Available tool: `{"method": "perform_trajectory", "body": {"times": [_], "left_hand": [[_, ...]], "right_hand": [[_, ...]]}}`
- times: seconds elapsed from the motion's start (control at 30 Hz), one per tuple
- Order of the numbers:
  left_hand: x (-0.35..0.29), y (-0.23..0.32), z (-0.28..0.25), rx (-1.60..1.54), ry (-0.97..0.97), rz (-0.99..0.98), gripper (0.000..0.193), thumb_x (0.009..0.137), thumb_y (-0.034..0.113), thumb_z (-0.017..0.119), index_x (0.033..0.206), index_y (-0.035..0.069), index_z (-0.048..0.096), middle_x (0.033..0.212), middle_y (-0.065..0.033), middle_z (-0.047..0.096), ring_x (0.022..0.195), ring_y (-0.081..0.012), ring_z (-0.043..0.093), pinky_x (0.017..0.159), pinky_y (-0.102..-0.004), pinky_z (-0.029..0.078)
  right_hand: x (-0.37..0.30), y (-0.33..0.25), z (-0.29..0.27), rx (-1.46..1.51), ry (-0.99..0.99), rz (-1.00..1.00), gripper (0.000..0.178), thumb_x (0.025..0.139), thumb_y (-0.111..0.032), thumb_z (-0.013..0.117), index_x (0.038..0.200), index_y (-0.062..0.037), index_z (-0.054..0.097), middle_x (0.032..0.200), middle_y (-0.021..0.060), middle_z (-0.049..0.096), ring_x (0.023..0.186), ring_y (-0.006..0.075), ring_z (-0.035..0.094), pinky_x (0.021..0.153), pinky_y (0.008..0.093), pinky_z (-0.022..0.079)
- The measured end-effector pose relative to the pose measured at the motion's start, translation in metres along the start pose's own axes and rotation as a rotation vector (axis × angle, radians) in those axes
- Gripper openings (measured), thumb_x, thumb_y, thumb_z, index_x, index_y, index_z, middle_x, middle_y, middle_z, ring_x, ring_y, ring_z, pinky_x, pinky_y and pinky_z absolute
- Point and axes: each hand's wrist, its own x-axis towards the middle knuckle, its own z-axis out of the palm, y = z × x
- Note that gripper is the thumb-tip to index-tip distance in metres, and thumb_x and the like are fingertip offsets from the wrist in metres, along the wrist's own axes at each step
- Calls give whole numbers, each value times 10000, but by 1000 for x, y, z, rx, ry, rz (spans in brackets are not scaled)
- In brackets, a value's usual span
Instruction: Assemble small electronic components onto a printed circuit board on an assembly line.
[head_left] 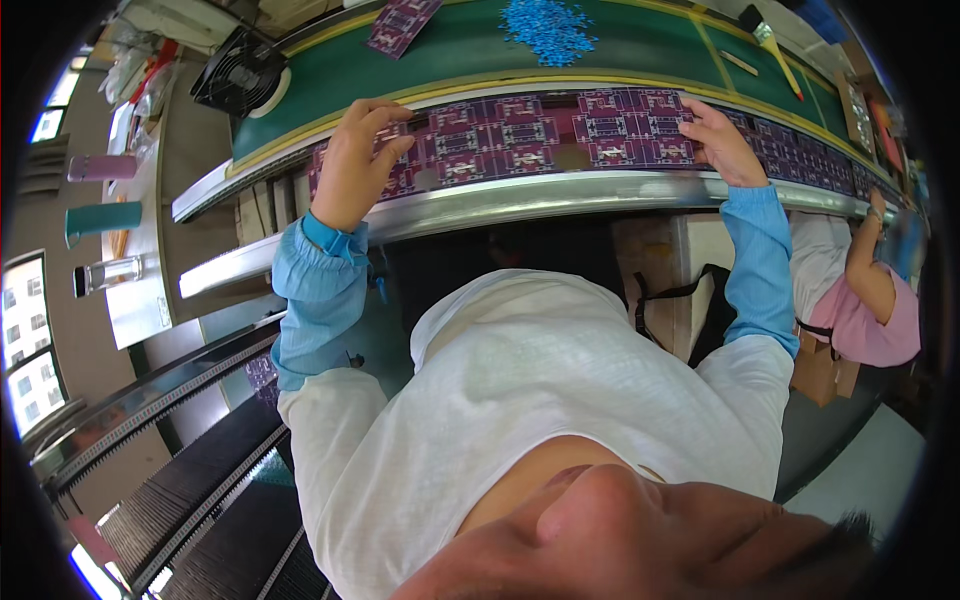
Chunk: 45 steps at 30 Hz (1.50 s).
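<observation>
Purple circuit board panels lie in a row along a metal rail track [460,205] in front of me. My left hand [358,165] is over the leftmost circuit board panel [398,178], palm down, with thumb and forefinger apart; whether it touches the panel I cannot tell. A blue strap [335,238] circles the left wrist. My right hand [724,145] has its thumb and forefinger on the right edge of another circuit board panel [630,130], its other fingers partly hidden. Between the hands sits a further circuit board panel [490,138].
Beyond the track, a green work surface [430,70] carries a pile of small blue parts [548,30], a loose circuit board [402,25] and a brush [775,55]. A black fan [240,75] stands far left. At the right, a co-worker in pink [880,320] reaches to the track.
</observation>
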Motion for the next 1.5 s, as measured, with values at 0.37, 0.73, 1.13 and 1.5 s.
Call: {"method": "perform_trajectory", "body": {"times": [0.37,0.73,1.13,1.5], "left_hand": [[177,5,134,395,-17,60,614,848,352,819,1335,58,587,1223,-196,585,1148,-395,616,934,-474,545],[180,-2,149,59,70,47,221,868,155,786,1022,51,665,955,-124,665,893,-316,674,771,-415,538],[185,-14,152,-192,221,100,88,868,67,725,951,52,702,941,-137,691,872,-365,679,752,-450,541],[151,25,129,6,-8,293,72,844,29,733,915,27,731,891,-130,635,844,-332,649,740,-415,516]], "right_hand": [[24,-1,66,-135,5,-12,629,984,-231,719,1523,-43,455,1232,104,628,913,145,654,715,290,578],[89,-52,80,-946,365,-825,349,894,-380,769,1082,-100,678,979,79,702,880,286,701,734,418,554],[147,-52,106,-1004,529,-977,154,930,-173,731,1067,-129,677,942,50,657,835,256,684,686,397,543],[148,-50,103,-852,550,-1002,65,929,-195,700,988,-171,689,887,36,645,801,282,669,671,423,530]]}}
